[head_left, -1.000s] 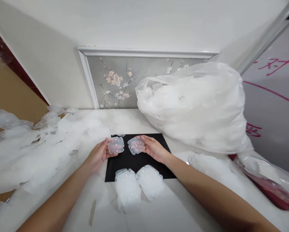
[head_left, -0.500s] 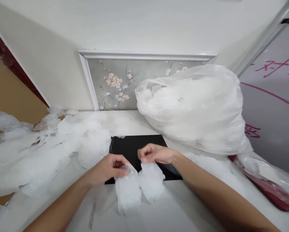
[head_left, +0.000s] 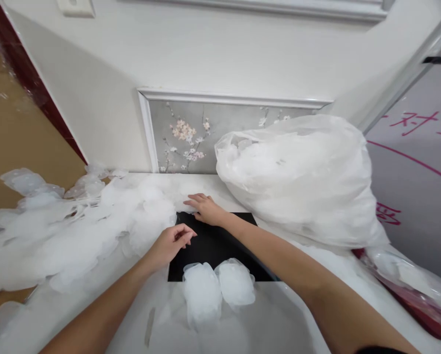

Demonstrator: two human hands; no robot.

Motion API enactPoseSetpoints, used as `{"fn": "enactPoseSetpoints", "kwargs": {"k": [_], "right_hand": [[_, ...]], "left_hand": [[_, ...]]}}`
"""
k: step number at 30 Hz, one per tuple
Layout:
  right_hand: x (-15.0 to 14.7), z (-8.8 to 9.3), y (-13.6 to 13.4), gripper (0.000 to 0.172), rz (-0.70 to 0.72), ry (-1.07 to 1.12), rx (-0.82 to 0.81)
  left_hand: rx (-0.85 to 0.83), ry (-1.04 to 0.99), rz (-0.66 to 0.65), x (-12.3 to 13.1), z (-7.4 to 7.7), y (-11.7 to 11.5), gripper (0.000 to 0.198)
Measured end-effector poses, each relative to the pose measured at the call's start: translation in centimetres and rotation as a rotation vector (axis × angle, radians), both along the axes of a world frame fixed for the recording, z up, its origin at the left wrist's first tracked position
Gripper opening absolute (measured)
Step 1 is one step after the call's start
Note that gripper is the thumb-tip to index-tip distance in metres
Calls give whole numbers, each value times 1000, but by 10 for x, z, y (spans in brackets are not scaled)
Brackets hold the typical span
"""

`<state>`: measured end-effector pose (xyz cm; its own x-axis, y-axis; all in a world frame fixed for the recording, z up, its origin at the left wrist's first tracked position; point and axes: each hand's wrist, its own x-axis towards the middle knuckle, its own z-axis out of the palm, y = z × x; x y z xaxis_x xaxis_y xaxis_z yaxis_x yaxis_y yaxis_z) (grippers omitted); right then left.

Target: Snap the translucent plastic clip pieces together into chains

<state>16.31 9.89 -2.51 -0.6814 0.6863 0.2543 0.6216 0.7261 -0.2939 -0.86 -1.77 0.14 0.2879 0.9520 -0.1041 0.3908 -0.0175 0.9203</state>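
Two small stacks of translucent white pieces lie side by side, the left stack (head_left: pixel 203 297) and the right stack (head_left: pixel 236 284), across the near edge of a black mat (head_left: pixel 209 246). Over the mat's left part is my left hand (head_left: pixel 174 242), fingers curled and thumb close to the index finger; nothing shows in it. My right hand (head_left: pixel 206 209) reaches over the mat's far edge with its fingers spread, holding nothing, close to the white pieces there. To the left spreads a large heap of the same translucent pieces (head_left: pixel 83 231).
A big plastic bag (head_left: pixel 298 182) full of white pieces leans at the back right. Behind the table is a wall with a framed flower panel (head_left: pixel 191 137). Cardboard (head_left: pixel 28 128) stands at the left, and a clear-wrapped red item (head_left: pixel 416 300) lies at the right.
Both hands have let go of the two stacks. My right hand has moved away and left to the mat's far edge, my left hand slightly back. The view has shifted a little.
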Motion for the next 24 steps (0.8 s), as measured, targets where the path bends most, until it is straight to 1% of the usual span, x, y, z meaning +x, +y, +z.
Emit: {"fn": "enactPoseSetpoints", "kwargs": {"k": [1,3,5,6,8,9,10,12,13,14,15,17,18,21,24], "right_hand": [[-7,-1,6,43,34,-50,33],[-18,-1,15,30,74,-84,69],[-21,0,19,20,62,-57,87],[-20,1,18,20,36,-38,96],[-13,1,10,25,-12,55,115],[-7,1,2,26,-5,130,116],[0,0,-7,27,34,217,108],[15,-3,-30,25,222,337,69],[23,-5,-42,26,310,338,49],[32,-6,-53,28,353,327,30],[39,-8,-62,31,356,318,5],[51,-13,-74,43,275,331,-58],[55,-15,-76,50,220,349,-95],[58,-22,-75,62,114,394,-182],[53,-27,-71,65,107,408,-221]], "left_hand": [[-16,-25,23,-1,-3,2,21],[-59,-93,68,-3,-9,5,17],[-126,-207,152,-2,-12,7,15],[-163,-290,212,-1,-13,7,18],[-253,-506,340,1,-12,6,26],[-307,-621,389,2,-11,6,27],[-352,-726,422,3,-11,6,28],[-381,-851,463,4,-11,6,26],[-362,-856,474,4,-13,6,28],[-327,-828,478,4,-14,6,33],[-290,-780,475,4,-17,7,40],[-250,-676,443,3,-21,7,52],[-245,-637,420,3,-23,8,53],[-234,-564,363,2,-24,8,50],[-227,-553,296,1,-21,8,42]]}}
